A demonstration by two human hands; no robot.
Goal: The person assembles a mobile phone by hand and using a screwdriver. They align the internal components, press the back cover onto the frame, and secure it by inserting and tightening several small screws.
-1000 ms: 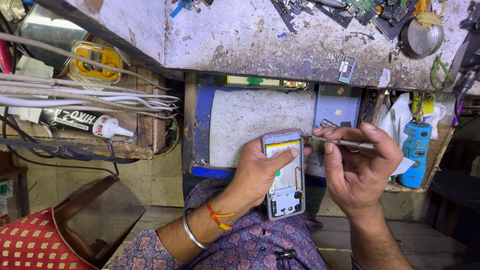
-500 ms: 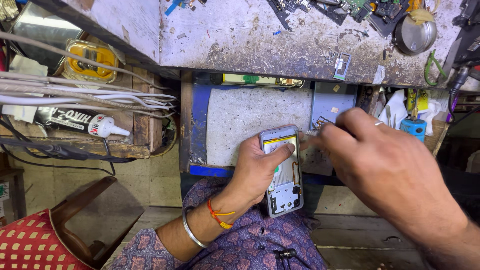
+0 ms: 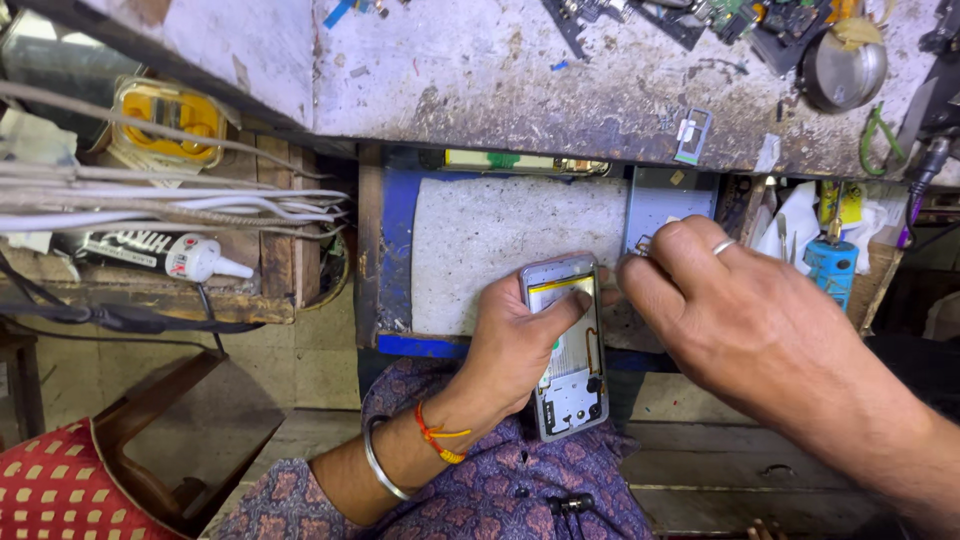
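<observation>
The left hand (image 3: pixel 515 345) covers the left side of the opened phone (image 3: pixel 572 350). What the right hand (image 3: pixel 740 320) pinches at its 10 o'clock stays hidden, and its forearm runs off the frame at 4 o'clock.

1. Grey mat (image 3: pixel 500 240) in the pulled-out drawer: bare to the left of the left hand (image 3: pixel 520 345), giving open passage there.
2. Opened phone (image 3: pixel 568 345), gripped by the left hand, covers the mat's right edge.
3. Right hand (image 3: pixel 740 320) fills the space just right of the phone.
4. Workbench edge (image 3: pixel 560 130) overhangs the drawer's far side.
5. White cables (image 3: pixel 170 200) and glue tube (image 3: pixel 150 255) crowd the left shelf.
6. Blue cylinder (image 3: pixel 830 265) stands beyond the right hand.
</observation>
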